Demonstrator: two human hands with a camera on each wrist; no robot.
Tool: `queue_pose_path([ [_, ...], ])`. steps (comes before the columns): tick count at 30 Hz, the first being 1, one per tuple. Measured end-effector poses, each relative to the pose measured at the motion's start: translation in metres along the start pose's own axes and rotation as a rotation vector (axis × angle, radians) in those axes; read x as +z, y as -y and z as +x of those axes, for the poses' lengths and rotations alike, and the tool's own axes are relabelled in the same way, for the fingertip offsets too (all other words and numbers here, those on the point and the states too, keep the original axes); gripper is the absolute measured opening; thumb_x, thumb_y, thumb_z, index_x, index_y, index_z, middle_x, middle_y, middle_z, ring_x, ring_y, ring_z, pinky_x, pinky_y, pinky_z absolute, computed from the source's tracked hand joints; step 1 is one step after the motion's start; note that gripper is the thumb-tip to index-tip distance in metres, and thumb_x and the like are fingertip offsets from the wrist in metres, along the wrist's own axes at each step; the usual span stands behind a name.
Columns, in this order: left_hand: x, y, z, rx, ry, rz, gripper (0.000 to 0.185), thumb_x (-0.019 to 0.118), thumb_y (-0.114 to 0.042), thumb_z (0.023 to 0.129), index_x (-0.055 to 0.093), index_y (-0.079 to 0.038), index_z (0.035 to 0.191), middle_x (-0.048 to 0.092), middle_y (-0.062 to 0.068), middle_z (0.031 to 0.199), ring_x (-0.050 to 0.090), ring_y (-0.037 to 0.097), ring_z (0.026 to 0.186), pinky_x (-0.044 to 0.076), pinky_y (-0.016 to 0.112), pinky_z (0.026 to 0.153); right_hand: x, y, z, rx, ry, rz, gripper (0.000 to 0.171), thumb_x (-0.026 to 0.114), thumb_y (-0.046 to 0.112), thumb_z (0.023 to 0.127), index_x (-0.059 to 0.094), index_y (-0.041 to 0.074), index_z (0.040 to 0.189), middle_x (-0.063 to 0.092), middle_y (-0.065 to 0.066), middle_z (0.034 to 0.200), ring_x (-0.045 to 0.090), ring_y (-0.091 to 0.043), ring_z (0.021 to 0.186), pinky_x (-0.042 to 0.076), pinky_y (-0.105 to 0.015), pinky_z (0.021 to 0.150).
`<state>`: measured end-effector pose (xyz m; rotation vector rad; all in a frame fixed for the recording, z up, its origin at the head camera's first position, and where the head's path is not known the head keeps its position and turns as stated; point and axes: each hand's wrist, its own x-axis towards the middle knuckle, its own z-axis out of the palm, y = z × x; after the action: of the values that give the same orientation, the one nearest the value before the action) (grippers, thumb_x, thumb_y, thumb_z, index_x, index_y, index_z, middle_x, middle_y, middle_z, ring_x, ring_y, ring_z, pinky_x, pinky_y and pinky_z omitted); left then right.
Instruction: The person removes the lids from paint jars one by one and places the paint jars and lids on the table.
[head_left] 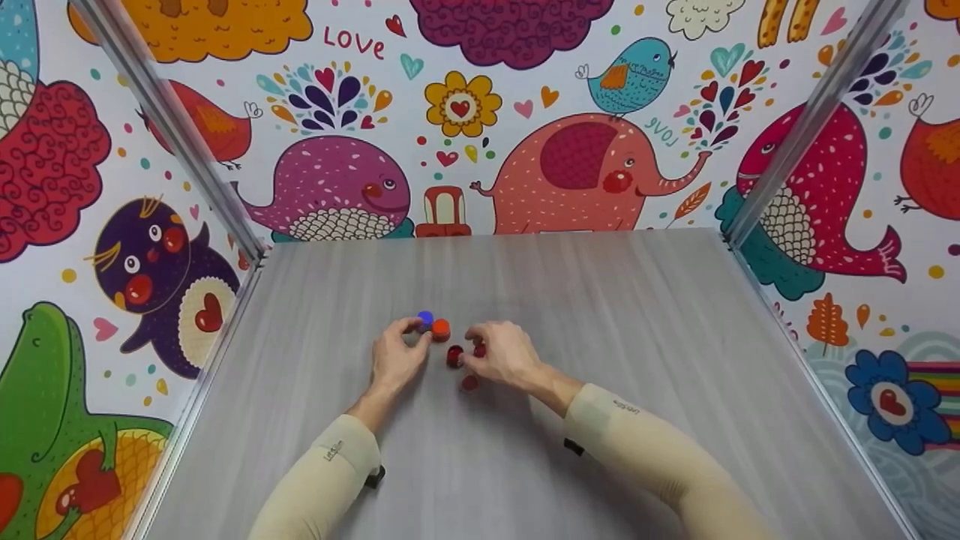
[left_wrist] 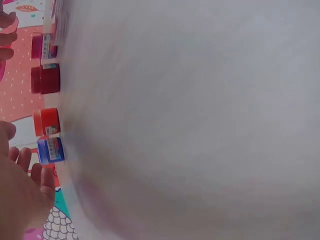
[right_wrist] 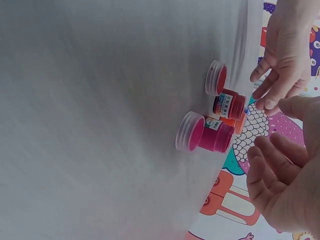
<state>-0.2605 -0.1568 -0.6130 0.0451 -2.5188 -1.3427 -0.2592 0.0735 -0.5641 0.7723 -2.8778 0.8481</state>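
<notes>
1. While both hands work at the centre of the table (head_left: 600,300), treat the orange jar (head_left: 441,328) as your landmark.
2. Your left hand (head_left: 397,358) sits just left of the orange jar, fingers loosely extended toward the blue jar (head_left: 425,319), which touches the landmark's far-left side. The hand grips nothing.
3. Your right hand (head_left: 506,354) lies just right of the landmark, fingers relaxed and empty, beside the magenta jar (right_wrist: 216,136) and the dark red jar (head_left: 454,355).
4. Two loose lids (right_wrist: 216,77) lie on the table near the landmark, on your side of it; judged from this, the jars stand grouped so both hands can reach them.
5. Each jar carries a small printed label; its text is too small to read. The wall (head_left: 352,41) behind the table reads "LOVE".
</notes>
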Motion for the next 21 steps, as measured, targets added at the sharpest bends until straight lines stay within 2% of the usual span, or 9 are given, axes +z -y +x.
queue_pose_path([
  [4, -0.003, 0.004, 0.003, -0.025, 0.004, 0.007, 0.034, 0.084, -0.015, 0.098, 0.08, -0.002, 0.129, 0.082, 0.018, 0.13, 0.075, 0.04, 0.126, 0.058, 0.057, 0.112, -0.001, 0.002, 0.004, 0.005, -0.006, 0.004, 0.038, 0.082, 0.035, 0.1, 0.082, 0.005, 0.123, 0.085, -0.012, 0.115, 0.081, -0.027, 0.099, 0.069, -0.047, 0.089],
  [12, -0.001, 0.012, 0.011, -0.065, -0.002, 0.084, 0.039, 0.086, -0.015, 0.096, 0.078, 0.0, 0.131, 0.081, 0.021, 0.133, 0.07, 0.043, 0.128, 0.052, 0.058, 0.115, -0.001, 0.007, 0.015, 0.001, -0.023, -0.006, 0.037, 0.084, 0.036, 0.099, 0.082, 0.011, 0.126, 0.085, -0.008, 0.118, 0.079, -0.025, 0.096, 0.068, -0.046, 0.086],
  [21, -0.001, 0.017, 0.018, -0.093, 0.041, 0.162, 0.046, 0.087, -0.015, 0.095, 0.076, 0.002, 0.137, 0.078, 0.022, 0.139, 0.06, 0.043, 0.138, 0.046, 0.057, 0.122, -0.001, 0.013, 0.029, 0.016, -0.026, 0.01, 0.037, 0.084, 0.037, 0.101, 0.081, 0.013, 0.129, 0.083, -0.007, 0.121, 0.077, -0.027, 0.107, 0.066, -0.047, 0.095],
])
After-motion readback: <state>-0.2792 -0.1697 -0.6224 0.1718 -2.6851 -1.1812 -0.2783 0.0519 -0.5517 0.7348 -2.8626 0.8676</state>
